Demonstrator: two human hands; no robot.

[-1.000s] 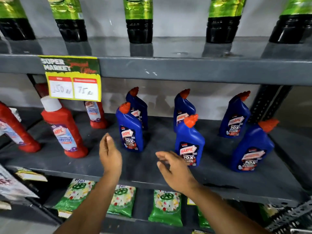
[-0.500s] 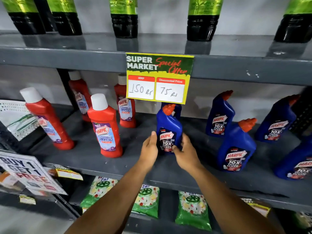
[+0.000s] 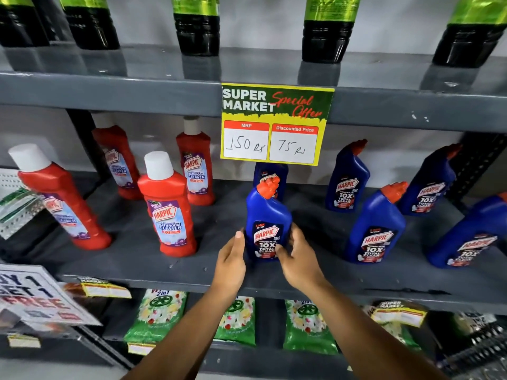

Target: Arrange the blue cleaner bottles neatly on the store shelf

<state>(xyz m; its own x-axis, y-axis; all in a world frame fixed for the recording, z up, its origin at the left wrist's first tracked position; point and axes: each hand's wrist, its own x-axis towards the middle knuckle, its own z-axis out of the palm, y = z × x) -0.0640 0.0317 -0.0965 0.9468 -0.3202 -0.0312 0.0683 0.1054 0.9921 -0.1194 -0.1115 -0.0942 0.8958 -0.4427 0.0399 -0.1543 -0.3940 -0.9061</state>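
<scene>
Several blue Harpic cleaner bottles with orange caps stand on the grey middle shelf [image 3: 142, 259]. The front-left blue bottle [image 3: 267, 215] stands upright between my two hands. My left hand [image 3: 231, 259] presses its left side and my right hand [image 3: 297, 259] wraps its lower right side. Behind it another blue bottle [image 3: 277, 174] is partly hidden by the price sign. To the right stand a front blue bottle [image 3: 375, 226], two rear ones [image 3: 347, 179] [image 3: 430, 182], and one leaning at the frame edge [image 3: 472, 234].
Several red Harpic bathroom cleaner bottles [image 3: 167, 207] fill the shelf's left part. A yellow-green price sign [image 3: 275, 124] hangs from the upper shelf edge. Dark bottles with green labels [image 3: 196, 26] stand above. Green pouches [image 3: 156, 316] lie on the lower shelf. A "buy 1 get 1 free" sign [image 3: 33, 297] sits at lower left.
The view swung left, bringing the red bottles into frame. Both hands moved from open above the shelf front onto the front-left blue bottle and closed around its lower body.
</scene>
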